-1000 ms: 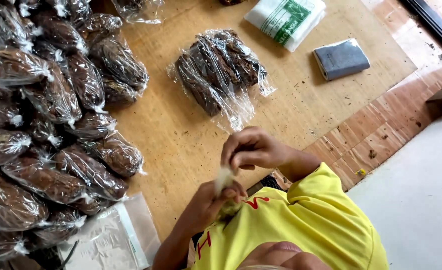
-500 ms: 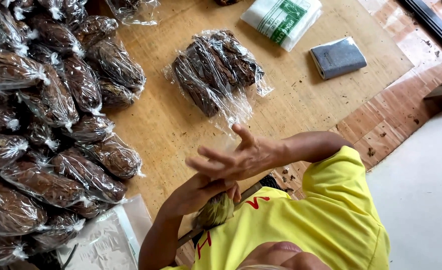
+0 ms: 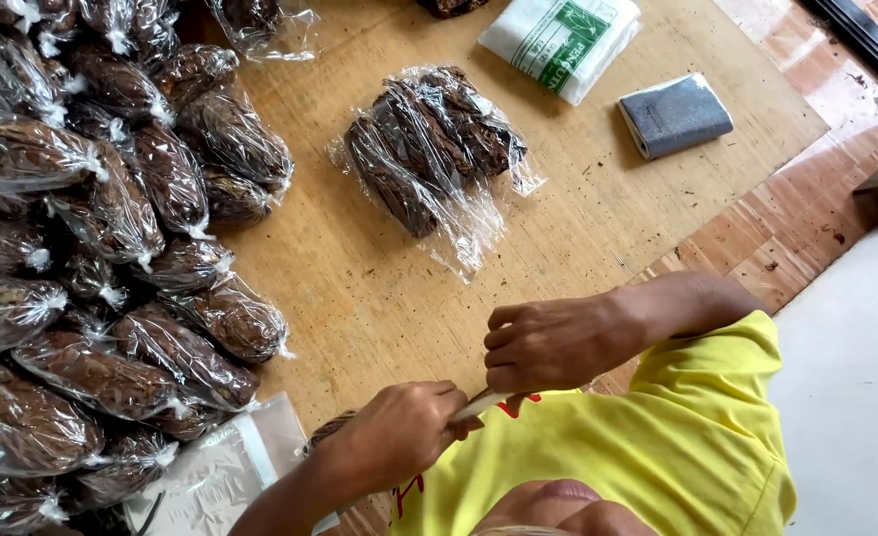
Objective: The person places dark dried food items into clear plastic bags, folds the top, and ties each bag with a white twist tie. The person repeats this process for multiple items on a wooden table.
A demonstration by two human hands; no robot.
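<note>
My left hand (image 3: 399, 432) is closed around the pale twisted neck of a clear plastic bag (image 3: 480, 404). Just to its right, my right hand (image 3: 558, 342) pinches the other end of that neck with curled fingers. A bit of the bag's brown contents (image 3: 328, 429) peeks out under my left wrist; the rest is hidden. Both hands hover over my yellow shirt (image 3: 657, 447), near the edge of the woven mat (image 3: 359, 298).
A big heap of tied clear bags filled with brown material (image 3: 111, 248) covers the left side. A smaller bundle of such bags (image 3: 424, 149) lies mid-mat. A white-and-green packet (image 3: 563, 40), a grey pouch (image 3: 675, 114) and flat empty bags (image 3: 210, 471) also lie around.
My right hand, whose fingers were spread half a second ago, has closed on the bag's neck. Both hands have dropped lower and come together.
</note>
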